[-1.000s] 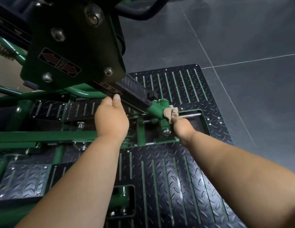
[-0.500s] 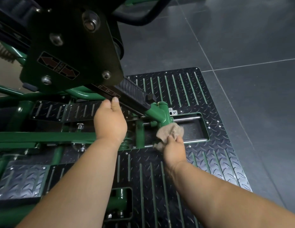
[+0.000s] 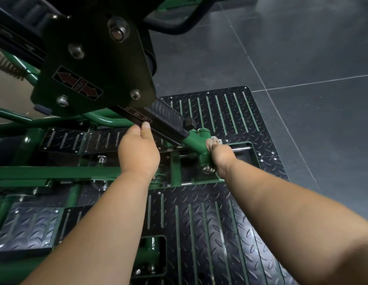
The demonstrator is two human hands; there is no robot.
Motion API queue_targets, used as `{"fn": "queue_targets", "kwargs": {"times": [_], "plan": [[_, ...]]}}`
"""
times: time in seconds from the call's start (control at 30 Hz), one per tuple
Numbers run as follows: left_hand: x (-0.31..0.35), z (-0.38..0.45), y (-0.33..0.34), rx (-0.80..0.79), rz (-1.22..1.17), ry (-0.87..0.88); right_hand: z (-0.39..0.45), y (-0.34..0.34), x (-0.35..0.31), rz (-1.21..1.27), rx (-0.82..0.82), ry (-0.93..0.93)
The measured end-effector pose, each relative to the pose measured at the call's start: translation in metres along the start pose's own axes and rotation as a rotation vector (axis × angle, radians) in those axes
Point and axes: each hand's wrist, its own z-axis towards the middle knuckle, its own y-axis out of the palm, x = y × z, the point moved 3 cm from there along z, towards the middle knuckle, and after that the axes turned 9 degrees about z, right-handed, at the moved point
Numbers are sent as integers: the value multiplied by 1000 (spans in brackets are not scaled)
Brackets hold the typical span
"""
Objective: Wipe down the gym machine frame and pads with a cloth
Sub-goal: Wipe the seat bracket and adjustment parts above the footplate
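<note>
Fingers of right hand around cloth, left hand gripping rail, above tread plate, grey floor tiles.

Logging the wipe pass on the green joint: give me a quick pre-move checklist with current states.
1. Small beige cloth in contact with the green tubular frame joint: ok, pressed against its right side.
2. Right hand has the cloth: ok, fingers curled round it; most of the cloth is hidden.
3. Left hand bracing: ok, it grips the black ribbed numbered bar from below.
4. Hands apart from each other: ok, the joint lies between them.
5. Silver bolt end under the joint wiped: cannot tell.
6. Black diamond-plate footplate wiped: cannot tell.
</note>
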Motion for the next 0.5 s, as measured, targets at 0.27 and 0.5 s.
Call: {"fn": "queue_targets", "kwargs": {"times": [0.27, 0.5], "plan": [[-1, 1, -1, -17, -5, 7, 52, 22, -19, -472, -89, -210], [1, -1, -1, -13, 13, -1, 36, 33, -22, -769, -226, -582]]}}
